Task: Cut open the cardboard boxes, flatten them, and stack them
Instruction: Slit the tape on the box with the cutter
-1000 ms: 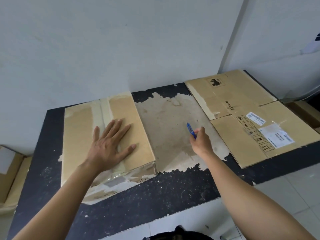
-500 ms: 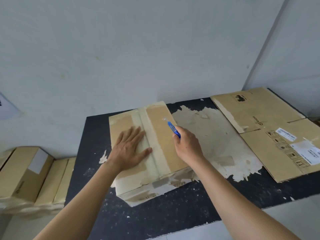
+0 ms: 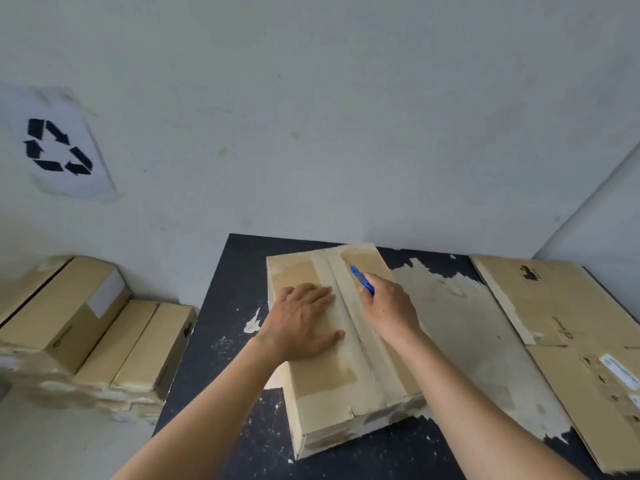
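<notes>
presses the left hand [image 3: 304,323] flat, fingers straight and spread, on the top of a cardboard box [image 3: 329,375], just left of its middle seam. grips a blue cutter [image 3: 362,280] in the right hand [image 3: 388,310], fingers curled round the handle, tip pointing away and meeting the tape strip [image 3: 348,317] near the box's far end. keeps the two hands close together, one on each side of the seam.

shows a tan box, closed, with a wide pale tape band running lengthwise down the top and more tape wrapped round the scuffed near end; contents hidden. sits left of centre on the black table [image 3: 214,375], beside a large pale patch of worn surface.

lies further right on the table: flattened cardboard [image 3: 554,306] with printed marks and white labels.

stands left of the table, lower down: a row of closed boxes [image 3: 69,323], contents not visible. hangs on the wall above them: a recycling sign [image 3: 59,147].
</notes>
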